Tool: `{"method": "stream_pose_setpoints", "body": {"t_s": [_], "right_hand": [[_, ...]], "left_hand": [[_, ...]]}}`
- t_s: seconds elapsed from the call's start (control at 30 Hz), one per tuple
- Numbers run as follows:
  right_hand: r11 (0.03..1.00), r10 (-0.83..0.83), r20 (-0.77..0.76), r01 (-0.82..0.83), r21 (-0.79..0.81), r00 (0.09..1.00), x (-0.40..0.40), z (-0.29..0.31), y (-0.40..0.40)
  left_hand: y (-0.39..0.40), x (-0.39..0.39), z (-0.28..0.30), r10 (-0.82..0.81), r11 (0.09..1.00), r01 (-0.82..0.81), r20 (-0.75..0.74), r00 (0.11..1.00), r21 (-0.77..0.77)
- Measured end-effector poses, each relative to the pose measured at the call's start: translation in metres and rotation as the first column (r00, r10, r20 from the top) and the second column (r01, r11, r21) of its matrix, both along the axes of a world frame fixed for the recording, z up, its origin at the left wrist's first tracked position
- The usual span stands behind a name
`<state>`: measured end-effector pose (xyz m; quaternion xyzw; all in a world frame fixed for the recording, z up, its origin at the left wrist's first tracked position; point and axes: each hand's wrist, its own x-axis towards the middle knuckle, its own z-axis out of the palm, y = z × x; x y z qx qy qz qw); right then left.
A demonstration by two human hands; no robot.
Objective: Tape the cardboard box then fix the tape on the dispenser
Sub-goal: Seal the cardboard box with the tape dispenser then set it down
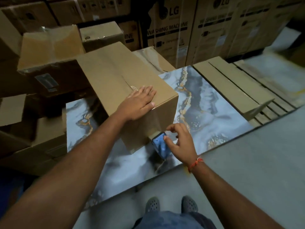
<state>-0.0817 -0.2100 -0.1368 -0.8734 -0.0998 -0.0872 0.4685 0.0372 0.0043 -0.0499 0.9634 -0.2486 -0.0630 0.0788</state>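
The cardboard box (125, 90) sits on a marbled blue-grey slab (206, 103), its flaps closed. The left hand (140, 101) lies flat and spread on the near top edge, fingers across the centre seam, holding nothing, just pressing down. The right hand (179, 141) curls around a blue tape dispenser (160, 144) that is pressed against the lower part of the near side face. A strip of clear tape (156, 119) runs from under the left hand, over the edge and down that face to the dispenser.

The step in hand looks like finishing the run down the side and cutting the tape. To do it well, the left palm should keep the top end pinned so the strip cannot lift, while the right hand keeps the dispenser tight to the cardboard, tilts its blade into the tape and tears with a short twist. A slack pull could wrinkle the strip or drag the loose end back onto the roll
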Motion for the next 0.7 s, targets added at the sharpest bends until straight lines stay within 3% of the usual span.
{"method": "stream_pose_setpoints", "body": {"t_s": [0.47, 0.7], "right_hand": [[0.997, 0.030, -0.348, -0.051, -0.050, 0.937, -0.019, -0.051, 0.005], [0.999, 0.050, -0.278, -0.051, 0.004, 0.959, -0.030, -0.060, 0.009]], "left_hand": [[-0.002, -0.004, 0.000, 0.037, 0.999, -0.037, 0.017, 0.999, -0.011], [-0.003, -0.007, 0.005, 0.038, 0.999, -0.038, -0.003, 0.999, 0.003]]}}
